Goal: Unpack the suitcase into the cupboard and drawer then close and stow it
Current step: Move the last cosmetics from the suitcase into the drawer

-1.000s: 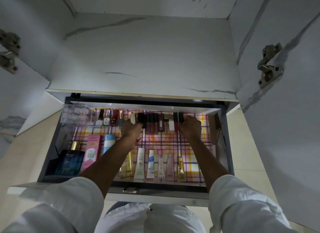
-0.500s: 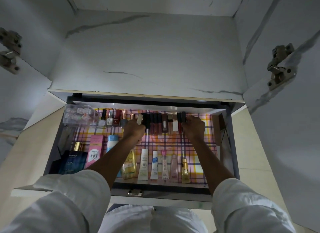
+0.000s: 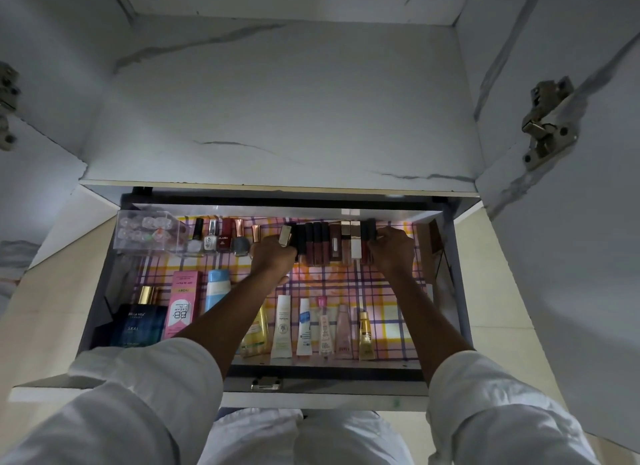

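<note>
The drawer [image 3: 325,383] is pulled out below the cupboard shelf [image 3: 277,118], lined with pink and yellow checked paper. At its back stands a tight row of lip gloss tubes [image 3: 329,244]. My left hand [image 3: 273,258] presses against the row's left end, fingers curled around the outer tubes. My right hand [image 3: 393,248] pinches the tubes at the row's right end. The suitcase is out of view.
Nail polish bottles [image 3: 221,241] and a clear plastic box [image 3: 149,232] stand at the back left. A blue perfume box [image 3: 138,322], a pink BB cream carton [image 3: 183,303] and several small tubes [image 3: 304,326] lie along the front. Open cupboard doors with hinges [image 3: 547,125] flank both sides.
Both hands stay at the ends of the lip gloss row; the row looks a little more gathered. The camera has shifted slightly closer.
</note>
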